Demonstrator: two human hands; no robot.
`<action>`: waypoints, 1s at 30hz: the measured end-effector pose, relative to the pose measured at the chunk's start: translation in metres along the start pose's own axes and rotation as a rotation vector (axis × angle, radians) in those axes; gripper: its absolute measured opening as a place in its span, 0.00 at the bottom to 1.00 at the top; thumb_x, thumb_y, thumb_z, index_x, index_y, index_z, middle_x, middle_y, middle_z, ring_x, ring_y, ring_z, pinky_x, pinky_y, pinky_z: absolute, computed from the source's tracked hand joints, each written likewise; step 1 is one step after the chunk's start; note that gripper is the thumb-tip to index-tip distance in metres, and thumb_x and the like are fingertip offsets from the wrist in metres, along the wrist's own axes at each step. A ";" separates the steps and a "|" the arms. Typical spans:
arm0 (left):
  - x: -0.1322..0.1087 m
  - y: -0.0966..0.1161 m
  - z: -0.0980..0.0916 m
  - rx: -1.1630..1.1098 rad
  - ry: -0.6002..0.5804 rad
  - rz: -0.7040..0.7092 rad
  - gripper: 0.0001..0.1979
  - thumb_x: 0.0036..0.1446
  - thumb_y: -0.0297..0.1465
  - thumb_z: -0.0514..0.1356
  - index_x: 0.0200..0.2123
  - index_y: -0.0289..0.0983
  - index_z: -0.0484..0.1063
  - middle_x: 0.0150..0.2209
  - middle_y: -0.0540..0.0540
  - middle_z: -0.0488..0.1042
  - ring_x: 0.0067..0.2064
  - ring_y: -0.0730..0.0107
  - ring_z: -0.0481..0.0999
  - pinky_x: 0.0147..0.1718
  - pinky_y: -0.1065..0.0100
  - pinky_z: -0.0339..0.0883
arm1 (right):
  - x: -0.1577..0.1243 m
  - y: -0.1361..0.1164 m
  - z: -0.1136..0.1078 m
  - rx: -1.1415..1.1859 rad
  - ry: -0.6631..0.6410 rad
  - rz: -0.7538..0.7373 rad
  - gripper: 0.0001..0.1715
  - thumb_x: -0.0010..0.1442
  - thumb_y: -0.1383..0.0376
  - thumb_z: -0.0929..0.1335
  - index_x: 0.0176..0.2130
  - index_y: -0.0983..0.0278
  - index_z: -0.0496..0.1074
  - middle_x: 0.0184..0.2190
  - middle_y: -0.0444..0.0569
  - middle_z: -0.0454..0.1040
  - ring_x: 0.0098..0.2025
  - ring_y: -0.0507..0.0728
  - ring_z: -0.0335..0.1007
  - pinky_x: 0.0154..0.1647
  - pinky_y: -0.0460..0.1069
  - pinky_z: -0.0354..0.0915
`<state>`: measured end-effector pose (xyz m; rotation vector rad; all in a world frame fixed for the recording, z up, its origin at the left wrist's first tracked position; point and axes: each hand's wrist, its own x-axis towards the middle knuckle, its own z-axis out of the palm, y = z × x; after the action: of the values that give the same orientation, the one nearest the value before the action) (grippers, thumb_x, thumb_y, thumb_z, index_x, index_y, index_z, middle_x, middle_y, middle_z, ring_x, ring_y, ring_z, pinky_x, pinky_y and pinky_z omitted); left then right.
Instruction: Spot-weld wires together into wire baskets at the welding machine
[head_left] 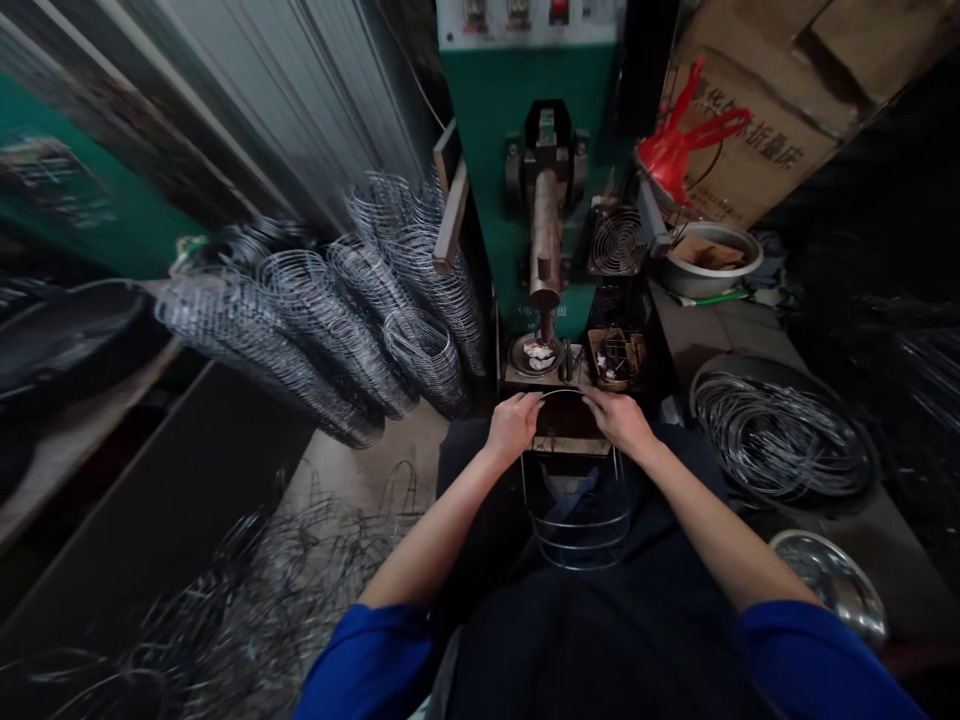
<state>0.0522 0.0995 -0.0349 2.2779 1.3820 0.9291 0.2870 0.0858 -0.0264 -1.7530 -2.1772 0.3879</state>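
Observation:
A wire frame [577, 522] of thin bent metal hangs over my lap, its curved top wire just below the machine. My left hand [516, 425] pinches that top wire on one side, and my right hand [619, 420] pinches it on the other. Above and beyond my hands, the green machine [480, 130] has a thick metal electrode arm [545, 235] pointing down. Under its tip sits a round dish [517, 357] with white bits in it. To its right is a small brown tray [630, 370] holding dark pieces.
Several stacks of wire rings [315, 325] lean at the left. Loose bent wires [300, 560] litter the floor. At right are a flat pan of wire rings [780, 430], a shiny metal bowl [829, 580], a grey basin [709, 275] and a cardboard box [765, 120].

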 end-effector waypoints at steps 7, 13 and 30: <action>0.036 -0.006 -0.028 0.041 -0.005 0.030 0.11 0.67 0.29 0.55 0.42 0.36 0.78 0.37 0.42 0.80 0.39 0.64 0.79 0.42 0.66 0.70 | 0.037 -0.023 -0.030 -0.139 -0.032 0.016 0.20 0.73 0.58 0.61 0.60 0.54 0.71 0.48 0.50 0.79 0.47 0.62 0.77 0.43 0.50 0.71; 0.059 -0.010 -0.047 0.071 -0.005 0.036 0.10 0.67 0.29 0.55 0.39 0.36 0.77 0.35 0.43 0.79 0.37 0.65 0.78 0.40 0.68 0.68 | 0.059 -0.043 -0.052 -0.226 -0.058 0.036 0.18 0.73 0.57 0.61 0.55 0.56 0.74 0.42 0.52 0.80 0.44 0.64 0.77 0.39 0.50 0.68; 0.085 -0.007 -0.064 0.100 -0.045 0.051 0.10 0.64 0.26 0.54 0.31 0.36 0.73 0.29 0.45 0.75 0.32 0.67 0.74 0.34 0.68 0.63 | 0.082 -0.046 -0.066 -0.201 -0.103 0.033 0.17 0.73 0.56 0.61 0.52 0.56 0.76 0.38 0.53 0.79 0.41 0.63 0.75 0.37 0.50 0.64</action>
<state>0.0315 0.1731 0.0387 2.4030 1.3868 0.8357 0.2567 0.1569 0.0590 -1.9147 -2.3330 0.2805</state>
